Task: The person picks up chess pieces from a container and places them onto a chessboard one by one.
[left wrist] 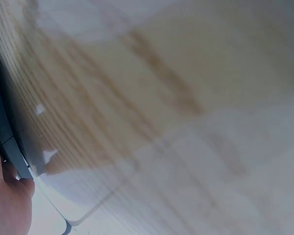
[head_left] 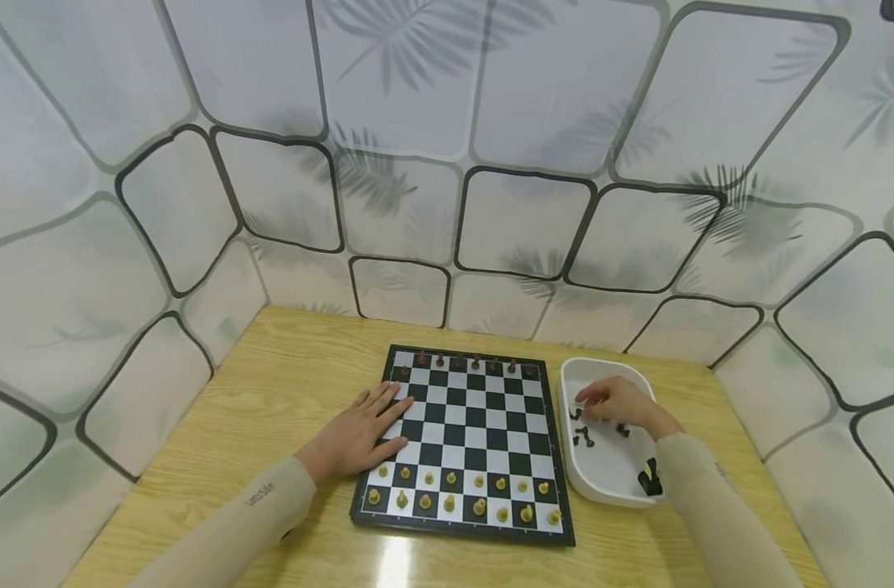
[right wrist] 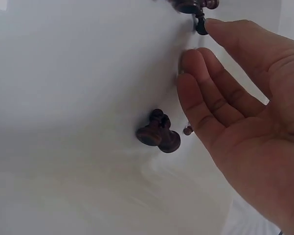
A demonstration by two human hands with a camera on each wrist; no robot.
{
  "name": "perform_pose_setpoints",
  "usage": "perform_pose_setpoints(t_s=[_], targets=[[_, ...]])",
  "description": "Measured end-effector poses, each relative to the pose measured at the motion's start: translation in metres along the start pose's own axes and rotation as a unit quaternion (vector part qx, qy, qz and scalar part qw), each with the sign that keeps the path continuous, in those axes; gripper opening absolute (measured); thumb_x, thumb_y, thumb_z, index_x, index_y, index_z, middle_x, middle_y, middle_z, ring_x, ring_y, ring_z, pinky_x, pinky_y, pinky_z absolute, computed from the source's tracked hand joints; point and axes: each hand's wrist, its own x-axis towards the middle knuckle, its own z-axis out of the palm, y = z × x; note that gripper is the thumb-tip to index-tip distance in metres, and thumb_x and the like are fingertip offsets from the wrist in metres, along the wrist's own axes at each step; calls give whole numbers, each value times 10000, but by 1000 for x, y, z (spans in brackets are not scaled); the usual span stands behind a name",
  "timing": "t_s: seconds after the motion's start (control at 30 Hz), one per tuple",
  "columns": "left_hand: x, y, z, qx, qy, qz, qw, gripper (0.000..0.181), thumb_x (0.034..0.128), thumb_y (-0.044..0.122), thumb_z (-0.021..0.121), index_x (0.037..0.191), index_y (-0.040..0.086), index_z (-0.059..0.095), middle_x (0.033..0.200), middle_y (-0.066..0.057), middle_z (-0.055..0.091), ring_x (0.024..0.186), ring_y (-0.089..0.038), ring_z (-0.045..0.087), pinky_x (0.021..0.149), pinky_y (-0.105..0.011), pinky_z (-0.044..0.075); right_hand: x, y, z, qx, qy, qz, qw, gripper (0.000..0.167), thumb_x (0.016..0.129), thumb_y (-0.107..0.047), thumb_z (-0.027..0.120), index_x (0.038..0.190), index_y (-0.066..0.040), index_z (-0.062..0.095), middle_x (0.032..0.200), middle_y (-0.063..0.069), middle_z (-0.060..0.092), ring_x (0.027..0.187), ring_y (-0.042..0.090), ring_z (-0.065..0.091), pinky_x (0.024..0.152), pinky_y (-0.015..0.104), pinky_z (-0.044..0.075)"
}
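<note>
Yellow pieces (head_left: 450,502) are set in two full rows on the near side of the chessboard (head_left: 486,420), while red-brown pieces (head_left: 476,361) are stood mostly in one row at its far edge; the step in hand is judged to be the filling of that far side. More dark pieces (head_left: 584,437) are scattered in the white tray (head_left: 614,498) beside the board on the tabletop (head_left: 285,367). Over them the right hand (head_left: 620,402) is held with fingers loosely bent and parted, nothing visibly gripped. The left hand (head_left: 354,433) is laid flat across the board's left edge, fingers spread, without a hold. Next, one dark piece should be pinched cleanly, lifted clear of its neighbours and stood upright on a far square.
</note>
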Motion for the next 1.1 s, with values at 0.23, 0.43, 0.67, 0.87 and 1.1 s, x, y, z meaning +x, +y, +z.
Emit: perform_pose_setpoints(t_s=[0.23, 0.43, 0.67, 0.87, 1.1], targets=[[1, 0, 0, -65, 24, 10, 10000, 742, 1088, 613, 372, 1691, 193, 268, 1758, -164, 192, 1639, -357, 185, 1316, -568, 240, 2, 2, 4, -99, 52, 192, 9998, 245, 921, -126, 770, 1152, -49, 795, 908, 32, 742, 791, 138, 602, 705, 268, 520], [1, 0, 1, -52, -7, -7, 10000, 745, 1088, 616, 368, 1694, 197, 257, 1761, -159, 184, 1641, -351, 176, 1320, -562, 234, 3, 0, 6, -155, 78, 305, 9994, 226, 925, -140, 760, 1130, -56, 800, 974, 47, 769, 823, 145, 608, 723, 270, 524], [1, 0, 1, -95, -6, -24, 10000, 745, 1089, 614, 368, 1694, 194, 256, 1762, -161, 179, 1642, -354, 170, 1320, -563, 230, 3, -1, 7, -250, 272, 200, 9991, 179, 908, -142, 752, 1054, -39, 750, 931, 56, 734, 798, 153, 606, 698, 272, 523], [1, 0, 1, -74, 15, 4, 10000, 744, 1091, 612, 364, 1693, 188, 259, 1761, -166, 182, 1639, -360, 178, 1317, -567, 237, 2, 2, 11, -4, 534, 138, 9985, 146, 882, -106, 731, 982, -63, 635, 800, 9, 662, 708, 143, 574, 605, 265, 471], [1, -1, 1, -43, 25, 54, 10000, 738, 1095, 598, 375, 1687, 169, 279, 1753, -187, 201, 1632, -379, 198, 1310, -576, 253, 3, 1, 11, 269, 716, 161, 9969, 152, 914, -121, 708, 1013, -64, 607, 830, 27, 740, 727, 128, 643, 640, 246, 504]])
